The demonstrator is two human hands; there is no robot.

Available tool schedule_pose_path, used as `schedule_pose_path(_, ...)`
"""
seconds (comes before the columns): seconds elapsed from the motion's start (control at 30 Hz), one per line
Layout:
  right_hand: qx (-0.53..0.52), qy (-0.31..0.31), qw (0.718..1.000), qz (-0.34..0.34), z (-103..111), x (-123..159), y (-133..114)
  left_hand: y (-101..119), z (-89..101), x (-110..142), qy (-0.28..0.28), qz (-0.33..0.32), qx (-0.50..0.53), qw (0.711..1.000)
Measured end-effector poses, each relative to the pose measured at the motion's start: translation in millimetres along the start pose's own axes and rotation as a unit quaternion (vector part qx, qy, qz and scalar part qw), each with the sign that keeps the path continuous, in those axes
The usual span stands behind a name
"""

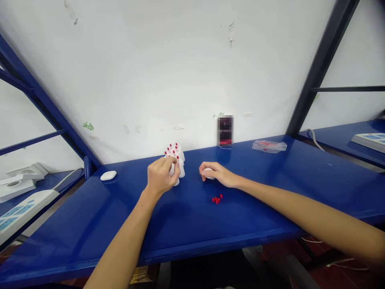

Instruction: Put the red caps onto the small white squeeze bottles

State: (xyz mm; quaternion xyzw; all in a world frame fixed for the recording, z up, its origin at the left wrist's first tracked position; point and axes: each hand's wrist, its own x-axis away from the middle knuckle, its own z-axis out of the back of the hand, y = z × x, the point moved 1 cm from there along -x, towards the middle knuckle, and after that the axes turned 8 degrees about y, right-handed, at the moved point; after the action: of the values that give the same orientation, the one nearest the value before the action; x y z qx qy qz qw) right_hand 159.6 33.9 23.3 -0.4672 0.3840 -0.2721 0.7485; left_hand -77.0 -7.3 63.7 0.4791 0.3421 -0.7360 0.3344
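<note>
Two bare hands work near the middle of the frame. The left hand (162,173) is curled, with its thumb and fingertips close together at the front of a group of white bottles (181,170); whether it grips one of them, I cannot tell, because the fingers cover the place. The right hand (215,172), just right of centre, is closed around a white rounded object (209,172), smooth and matt, mostly hidden by the fingers.

The bottles stand upright in a tight group, left of the frame's centre; they look like smooth plastic, with rounded shoulders and small red tops. Below the right hand, loose red caps (216,199), short and blocky, lie in a small cluster.

All this rests on a blue desk (255,220), glossy and flat, with soft reflections. On its left part lies a white oval case (108,176), smooth like a pebble. Right of centre, a thin clear plastic bag (275,147), wrinkled, shows something red inside. Behind, at the top of the frame, the white wall (150,72) has torn, peeling patches. Blue metal bars (54,90) slant at the left edge, and a dark post (323,68) slants at the upper right.
</note>
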Motion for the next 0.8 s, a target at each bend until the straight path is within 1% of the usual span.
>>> schedule_pose_path(0.07, 0.016, 0.012, 1.0, 0.019, 0, 0, 0, 14, -2.5, -1, -0.023, -0.042, 0.026, 0.998)
schedule_pose_path(0.1, 0.024, 0.021, 0.999, 0.026, 0, 0, 1, 23, -4.0, -1, -0.051, -0.06, 0.044, 0.996)
schedule_pose_path(0.17, 0.036, 0.036, 0.998, 0.033, 0, 0, 2, 43, -7.6, -1, -0.157, -0.084, 0.112, 0.978)
schedule_pose_path(0.2, 0.041, 0.044, 0.998, 0.034, 0, 0, 2, 52, -9.4, 0, -0.222, -0.083, 0.156, 0.959)
schedule_pose_path(0.23, 0.043, 0.053, 0.997, 0.034, 0, 0, 3, 59, -11.0, 1, -0.285, -0.073, 0.204, 0.934)
schedule_pose_path(0.27, 0.045, 0.062, 0.997, 0.032, 0, 0, 4, 65, -12.3, 2, -0.336, -0.058, 0.248, 0.907)
schedule_pose_path(0.3, 0.047, 0.071, 0.996, 0.031, 0, 0, 4, 68, -13.3, 3, -0.369, -0.04, 0.282, 0.885)
schedule_pose_path(0.33, 0.048, 0.079, 0.995, 0.031, 0, 0, 5, 69, -14.2, 4, -0.388, -0.02, 0.304, 0.87)
schedule_pose_path(0.37, 0.05, 0.086, 0.995, 0.032, 0, 0, 5, 68, -15.1, 6, -0.396, -0.002, 0.316, 0.862)
schedule_pose_path(0.43, 0.048, 0.094, 0.994, 0.033, 0, 0, 6, 64, -17.3, 9, -0.396, 0.024, 0.323, 0.859)
schedule_pose_path(0.5, 0.043, 0.095, 0.994, 0.035, 0, 0, 7, 62, -19.7, 12, -0.391, 0.027, 0.335, 0.857)
schedule_pose_path(0.57, 0.035, 0.099, 0.994, 0.039, 0, 0, 9, 62, -21.4, 14, -0.377, 0.011, 0.349, 0.858)
schedule_pose_path(0.67, 0.031, 0.108, 0.993, 0.048, 1, 0, 9, 65, -21.6, 15, -0.348, -0.029, 0.327, 0.878)
schedule_pose_path(0.73, 0.044, 0.106, 0.992, 0.049, 0, 0, 8, 66, -20.4, 15, -0.348, -0.064, 0.288, 0.89)
schedule_pose_path(0.8, 0.061, 0.102, 0.992, 0.05, 0, 1, 6, 67, -19.2, 15, -0.361, -0.091, 0.25, 0.894)
